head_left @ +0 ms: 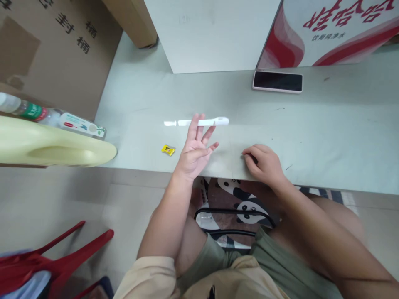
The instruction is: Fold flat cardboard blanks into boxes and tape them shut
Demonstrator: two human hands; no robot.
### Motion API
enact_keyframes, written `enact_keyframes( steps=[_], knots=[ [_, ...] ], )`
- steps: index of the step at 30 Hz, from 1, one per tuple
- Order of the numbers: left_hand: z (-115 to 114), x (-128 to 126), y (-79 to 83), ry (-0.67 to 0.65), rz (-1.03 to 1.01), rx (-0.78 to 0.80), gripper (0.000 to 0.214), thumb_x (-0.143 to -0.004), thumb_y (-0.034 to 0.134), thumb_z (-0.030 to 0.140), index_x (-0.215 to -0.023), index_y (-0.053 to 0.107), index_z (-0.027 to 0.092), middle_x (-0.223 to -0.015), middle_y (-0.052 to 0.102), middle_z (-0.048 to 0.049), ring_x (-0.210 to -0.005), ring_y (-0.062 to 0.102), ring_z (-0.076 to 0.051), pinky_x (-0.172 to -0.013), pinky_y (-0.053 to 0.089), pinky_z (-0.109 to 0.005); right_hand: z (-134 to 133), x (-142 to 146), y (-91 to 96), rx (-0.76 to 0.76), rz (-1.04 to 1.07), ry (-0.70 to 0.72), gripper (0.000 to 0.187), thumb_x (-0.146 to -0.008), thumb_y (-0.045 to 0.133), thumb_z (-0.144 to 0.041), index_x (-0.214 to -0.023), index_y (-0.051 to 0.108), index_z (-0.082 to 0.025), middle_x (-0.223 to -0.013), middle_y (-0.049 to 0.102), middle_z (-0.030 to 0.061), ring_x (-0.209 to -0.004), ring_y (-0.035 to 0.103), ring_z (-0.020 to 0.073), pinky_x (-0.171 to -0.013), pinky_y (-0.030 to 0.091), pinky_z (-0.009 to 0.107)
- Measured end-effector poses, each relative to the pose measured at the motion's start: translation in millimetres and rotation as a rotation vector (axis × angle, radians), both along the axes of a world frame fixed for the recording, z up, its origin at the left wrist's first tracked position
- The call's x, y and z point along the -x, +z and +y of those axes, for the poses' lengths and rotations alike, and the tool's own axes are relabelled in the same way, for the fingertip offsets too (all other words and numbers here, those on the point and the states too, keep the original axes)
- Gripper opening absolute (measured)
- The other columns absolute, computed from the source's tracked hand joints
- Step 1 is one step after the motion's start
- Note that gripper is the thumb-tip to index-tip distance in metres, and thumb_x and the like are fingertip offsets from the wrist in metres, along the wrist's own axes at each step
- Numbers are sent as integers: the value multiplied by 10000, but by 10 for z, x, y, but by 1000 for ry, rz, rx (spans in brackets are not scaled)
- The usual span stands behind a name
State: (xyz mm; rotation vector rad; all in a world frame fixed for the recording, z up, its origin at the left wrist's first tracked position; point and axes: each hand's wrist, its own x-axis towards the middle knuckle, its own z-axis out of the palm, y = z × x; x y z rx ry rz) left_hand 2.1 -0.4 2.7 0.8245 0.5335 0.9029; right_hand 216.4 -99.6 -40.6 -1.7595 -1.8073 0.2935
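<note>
Near the middle of the table, my left hand point(197, 154) is raised with its palm turned up and fingers partly spread. A slim white pen-like stick point(207, 122) lies crosswise between those fingers, roughly level, with a looped end to the right. Its left end is blurred, so I cannot make out the exact kind. To the left of this hand, a small yellow wrapped candy point(168, 150) lies on the table. My right hand point(262, 162) rests at the table's front edge, curled into a loose fist with nothing visible in it.
On the pale tablecloth point(327, 137), a phone point(277, 81) lies before a white box point(215, 37) and a red-and-white carton point(330, 37). Cardboard boxes point(62, 54), a bottle point(34, 111) and a pale yellow object point(56, 143) stand left. A red stool point(62, 261) is below.
</note>
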Motion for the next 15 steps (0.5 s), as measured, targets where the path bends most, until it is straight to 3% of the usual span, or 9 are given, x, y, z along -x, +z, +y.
enact_keyframes(
  steps=[4, 7, 11, 15],
  knots=[
    [6, -4, 13, -22, 35, 36, 926, -653, 740, 66, -1431, 471, 491, -1582, 439, 74, -1424, 460, -199, -894, 540, -250, 2, -1, 5, 8, -6, 7, 194, -918, 491, -244, -876, 679, -218, -804, 683, 71, -787, 618, 227, -729, 460, 373],
    [4, -6, 25, -10, 1, 0, 894, -649, 746, 61, -1392, 505, 495, -1609, 408, 85, -1442, 438, -214, -905, 543, -271, 2, 2, -12, -14, -37, 19, 191, -916, 494, -242, -871, 677, -217, -793, 676, 68, -772, 610, 221, -725, 456, 366],
    [-2, 30, 55, -18, -68, -36, 738, -662, 742, 59, -1261, 623, 473, -1629, 371, 127, -1444, 447, -222, -959, 540, -293, -2, 9, -40, -58, -111, 20, 185, -906, 492, -226, -848, 668, -218, -758, 660, 57, -745, 603, 212, -705, 454, 354],
    [6, 136, 80, 7, -112, 17, 527, -746, 733, 188, -1228, 673, 394, -1548, 503, 64, -1283, 597, -204, -911, 559, -278, -9, 24, -52, -88, -169, 25, 177, -896, 489, -207, -844, 659, -217, -758, 658, 56, -753, 605, 216, -706, 462, 356]
  ],
)
